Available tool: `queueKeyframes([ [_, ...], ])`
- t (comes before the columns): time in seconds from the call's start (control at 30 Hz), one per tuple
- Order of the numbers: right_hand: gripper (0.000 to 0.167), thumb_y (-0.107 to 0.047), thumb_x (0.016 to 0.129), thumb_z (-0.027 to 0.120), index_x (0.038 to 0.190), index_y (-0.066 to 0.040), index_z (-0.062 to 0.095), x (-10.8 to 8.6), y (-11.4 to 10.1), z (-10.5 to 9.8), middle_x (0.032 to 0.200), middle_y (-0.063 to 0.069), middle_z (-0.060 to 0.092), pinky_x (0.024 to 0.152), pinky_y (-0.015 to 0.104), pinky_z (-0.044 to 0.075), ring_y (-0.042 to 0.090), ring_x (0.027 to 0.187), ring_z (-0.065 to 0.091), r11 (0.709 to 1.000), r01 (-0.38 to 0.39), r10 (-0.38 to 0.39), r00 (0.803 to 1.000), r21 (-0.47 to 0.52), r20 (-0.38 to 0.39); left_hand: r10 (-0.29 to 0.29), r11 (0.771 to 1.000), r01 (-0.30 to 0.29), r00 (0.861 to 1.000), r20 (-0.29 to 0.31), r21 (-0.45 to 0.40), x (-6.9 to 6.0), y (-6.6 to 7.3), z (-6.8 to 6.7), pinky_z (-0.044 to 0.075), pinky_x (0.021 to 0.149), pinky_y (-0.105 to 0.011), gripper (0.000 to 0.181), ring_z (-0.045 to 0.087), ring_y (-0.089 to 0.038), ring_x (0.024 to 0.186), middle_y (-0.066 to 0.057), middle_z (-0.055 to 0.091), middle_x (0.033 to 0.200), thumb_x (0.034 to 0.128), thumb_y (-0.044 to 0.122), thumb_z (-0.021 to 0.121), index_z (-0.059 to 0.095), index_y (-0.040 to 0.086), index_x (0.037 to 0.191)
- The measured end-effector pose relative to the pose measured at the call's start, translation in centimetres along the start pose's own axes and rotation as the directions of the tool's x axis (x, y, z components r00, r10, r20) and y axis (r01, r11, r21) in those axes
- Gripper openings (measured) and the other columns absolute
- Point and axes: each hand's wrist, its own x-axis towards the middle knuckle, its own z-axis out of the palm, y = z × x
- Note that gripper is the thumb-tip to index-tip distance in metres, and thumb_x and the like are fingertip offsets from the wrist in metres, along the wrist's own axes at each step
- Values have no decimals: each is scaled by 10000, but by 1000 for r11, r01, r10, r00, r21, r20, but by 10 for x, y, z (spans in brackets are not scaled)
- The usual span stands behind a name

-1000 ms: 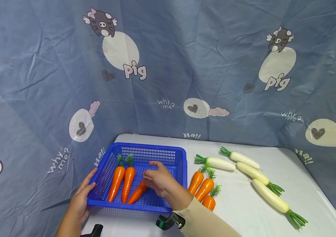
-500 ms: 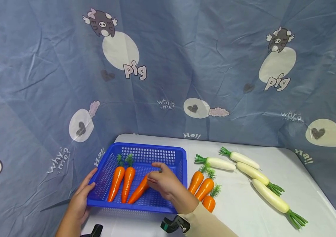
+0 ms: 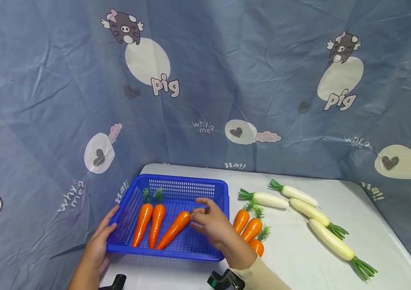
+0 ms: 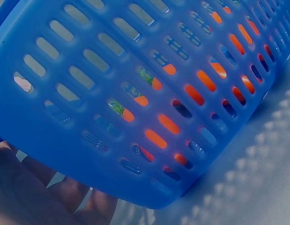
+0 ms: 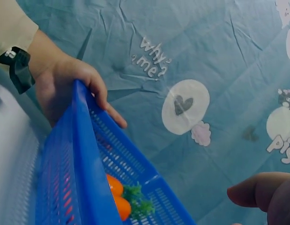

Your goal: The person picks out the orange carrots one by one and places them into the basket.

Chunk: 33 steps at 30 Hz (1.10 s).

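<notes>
Fingers of the right hand (image 3: 210, 224) are loosely bent, seemingly holding nothing, beside the leafy end of a carrot (image 3: 174, 229), one of three in the blue basket (image 3: 169, 254); contact is unclear. The left hand (image 3: 98, 241) grips the basket's left rim. The cloth (image 3: 205, 60) reads "pig", "why me?" and "Ha!!". Past the right rim lie more carrots (image 3: 252, 229), then white radishes (image 3: 265, 199), with white table (image 3: 289, 262) in front. Since the last frame, the right hand has shifted right, uncovering more carrot.

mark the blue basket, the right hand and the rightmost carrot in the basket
blue basket (image 3: 165, 253): head view, on its near rim
right hand (image 3: 211, 224): head view, on the middle of the hand
rightmost carrot in the basket (image 3: 174, 230): head view, middle of its orange body
</notes>
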Motion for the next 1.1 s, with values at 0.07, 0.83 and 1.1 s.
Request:
queueKeyframes([
  [0.07,649,-19,900,684,1494,-5,422,-2,0,-4,1124,119,550,1024,468,549,217,984,632,1000,6,-7,1000,-29,-10,-5,1000,5,1000,-4,9,1,0,1,578,852,-334,554,575,-87,1117,-123,92,1689,1148,275,303,185,381,1679],
  [0.83,611,-1,953,671,1502,-22,404,-20,-8,-41,1119,82,575,980,352,571,193,1016,678,996,68,-62,994,62,-85,-20,1000,20,1000,-10,6,3,1,1,527,906,-278,565,461,-107,1263,-65,43,1737,1145,253,297,172,388,1679],
  [1.1,615,-24,968,672,1511,-15,382,-24,-1,-52,1103,54,598,980,373,575,193,1018,694,992,79,-70,993,94,-92,37,999,-36,999,25,-34,0,-1,0,578,838,-317,559,600,-72,1102,55,273,1550,1144,296,339,195,344,1682],
])
